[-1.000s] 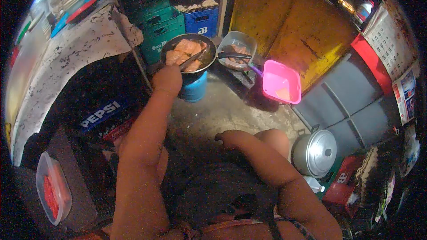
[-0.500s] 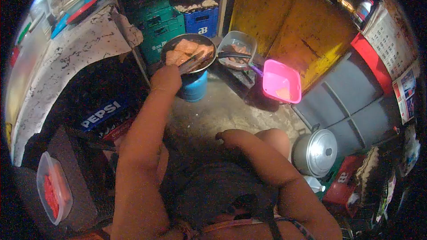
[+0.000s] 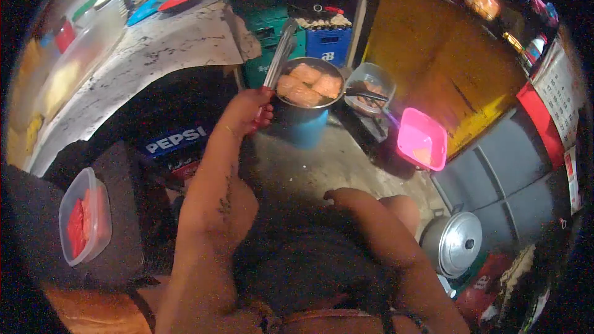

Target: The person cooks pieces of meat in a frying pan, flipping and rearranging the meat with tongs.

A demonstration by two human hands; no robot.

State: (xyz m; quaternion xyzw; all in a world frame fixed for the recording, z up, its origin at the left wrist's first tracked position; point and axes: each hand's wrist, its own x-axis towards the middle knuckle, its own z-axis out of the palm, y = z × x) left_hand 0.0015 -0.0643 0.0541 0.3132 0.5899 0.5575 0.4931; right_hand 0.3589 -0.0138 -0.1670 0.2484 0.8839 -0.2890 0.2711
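Note:
My left hand (image 3: 252, 111) is closed round the red handle of metal tongs (image 3: 281, 54), which point upward at the left side of a frying pan (image 3: 309, 105). Several orange-pink flat pieces of food (image 3: 305, 85) lie in the pan. Under it stands a blue gas tank (image 3: 303, 128). The tongs are apart from the food. My right hand (image 3: 348, 199) hangs by my knee, bent down at the wrist; its fingers are mostly lost in shadow, and no object shows in it.
Right of the pan are a clear tub (image 3: 370, 77) with food, a black-handled utensil (image 3: 368, 94) across it, and a pink basin (image 3: 422, 139). A lidded pot (image 3: 455, 244) stands at right. At left, a clear container (image 3: 85, 216) holds red items. Crates (image 3: 328, 46) stand behind.
My left hand has lifted the tongs off the food and drawn them to the pan's left, tips up. The view has shifted, while my right hand stays by the knee.

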